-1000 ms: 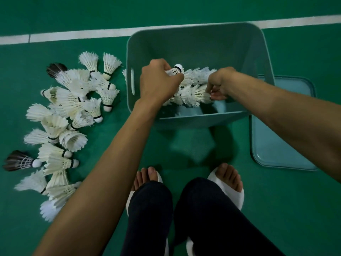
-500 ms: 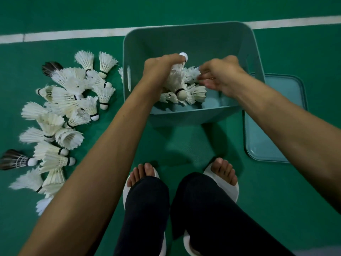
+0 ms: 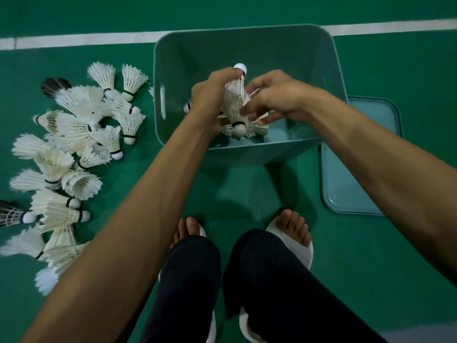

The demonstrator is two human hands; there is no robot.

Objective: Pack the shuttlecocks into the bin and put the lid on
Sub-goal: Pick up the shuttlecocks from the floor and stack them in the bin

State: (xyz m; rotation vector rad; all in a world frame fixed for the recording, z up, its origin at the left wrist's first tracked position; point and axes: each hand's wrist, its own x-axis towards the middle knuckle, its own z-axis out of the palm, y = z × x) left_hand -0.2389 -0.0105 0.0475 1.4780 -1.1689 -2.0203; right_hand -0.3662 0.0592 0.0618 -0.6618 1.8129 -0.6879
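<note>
- Two feet in white slippers point(image 3: 296, 248) stand nearest, on the green floor point(image 3: 371, 280), just before the bin.
- Many shuttlecocks lie in a loose pile point(image 3: 74, 144) on the floor at the left, beside the bin and outside it. Most are white and a few are dark. I judge the packing to be far from finished.
- The lid point(image 3: 358, 169) lies flat on the floor at the right, touching or almost touching the bin wall. It is not yet on.
- The left hand point(image 3: 210, 97) is over the bin, its fingers curled round a shuttlecock point(image 3: 235, 102). A white cork shows above the knuckles.
- The right hand point(image 3: 274, 95) is close beside the left, and it seems to pinch the feathers of the same shuttlecock between thumb and fingers.
- Under the hands, a few shuttlecocks point(image 3: 257, 131) lie on the bottom of the bin point(image 3: 331, 70), at its near side. The far part of the bottom shows none.
- The step in hand is, I think, to set this shuttlecock down among the others. The next move calls for a gentle release low in the bin, so the feathers are not crushed, and then a reach to the pile.
- A white line point(image 3: 99, 42) crosses the floor behind the bin.
</note>
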